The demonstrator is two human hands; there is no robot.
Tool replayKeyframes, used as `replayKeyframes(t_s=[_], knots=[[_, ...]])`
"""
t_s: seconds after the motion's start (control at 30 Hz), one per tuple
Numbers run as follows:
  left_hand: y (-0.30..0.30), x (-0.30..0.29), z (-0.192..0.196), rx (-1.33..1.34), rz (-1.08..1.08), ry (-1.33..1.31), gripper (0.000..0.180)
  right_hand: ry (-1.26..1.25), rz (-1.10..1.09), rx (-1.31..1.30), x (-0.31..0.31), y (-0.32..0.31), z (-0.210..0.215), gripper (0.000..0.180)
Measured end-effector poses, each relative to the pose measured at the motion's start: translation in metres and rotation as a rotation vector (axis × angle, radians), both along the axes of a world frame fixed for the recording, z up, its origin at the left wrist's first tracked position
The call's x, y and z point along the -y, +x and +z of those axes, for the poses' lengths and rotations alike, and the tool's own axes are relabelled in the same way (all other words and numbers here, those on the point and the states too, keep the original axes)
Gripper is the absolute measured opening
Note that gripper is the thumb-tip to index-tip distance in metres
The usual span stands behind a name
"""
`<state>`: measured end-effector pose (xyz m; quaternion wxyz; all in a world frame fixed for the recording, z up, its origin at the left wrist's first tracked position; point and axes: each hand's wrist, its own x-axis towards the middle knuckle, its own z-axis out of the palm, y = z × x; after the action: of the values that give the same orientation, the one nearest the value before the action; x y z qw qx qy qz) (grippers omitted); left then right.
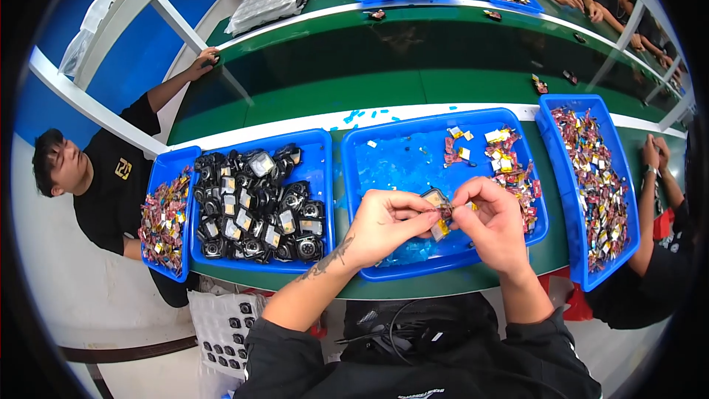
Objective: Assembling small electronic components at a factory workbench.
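Over the middle blue tray point(356, 177), my left hand point(395, 220) is closed on a small black watch-like casing point(434, 196) with a pale face. A small reddish circuit piece with a silver-and-yellow block point(440, 230) hangs at the casing's lower edge. My right hand point(493, 223) pinches at the right side of the casing; what lies between its fingertips is too small to make out. Loose circuit pieces point(505, 159) with yellow and silver blocks lie in the tray's right part, some behind my right hand.
A blue tray point(325, 177) of black watch-like casings point(255, 203) stands left, beside a narrow tray of circuit pieces point(164, 220). Another full tray point(624, 255) stands right. Beyond a white rail runs a green conveyor belt point(317, 96) carrying a few parts. Other people sit around.
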<state>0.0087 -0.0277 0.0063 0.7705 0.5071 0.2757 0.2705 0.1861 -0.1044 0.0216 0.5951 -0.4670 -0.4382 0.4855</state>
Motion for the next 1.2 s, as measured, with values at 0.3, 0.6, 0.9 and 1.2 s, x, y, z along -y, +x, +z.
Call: replayKeyframes(t_s=[0.3,0.6,0.9,1.2], knots=[[0.002,0.009,0.001,0.015,0.131,0.19,0.035,-0.025,-0.1,0.151,-0.002,-0.006,0.0,0.031],[0.008,-0.002,0.001,-0.009,0.155,0.357,0.033,0.041,-0.165,0.434,-0.016,-0.002,0.0,0.033],[0.01,0.02,-0.008,-0.168,0.266,0.497,0.041,-0.033,-0.133,0.463,-0.014,-0.01,-0.006,0.037],[-0.005,0.002,-0.001,-0.072,0.681,0.901,0.076,0.548,-0.036,0.553,-0.102,-0.014,0.173,0.03]])
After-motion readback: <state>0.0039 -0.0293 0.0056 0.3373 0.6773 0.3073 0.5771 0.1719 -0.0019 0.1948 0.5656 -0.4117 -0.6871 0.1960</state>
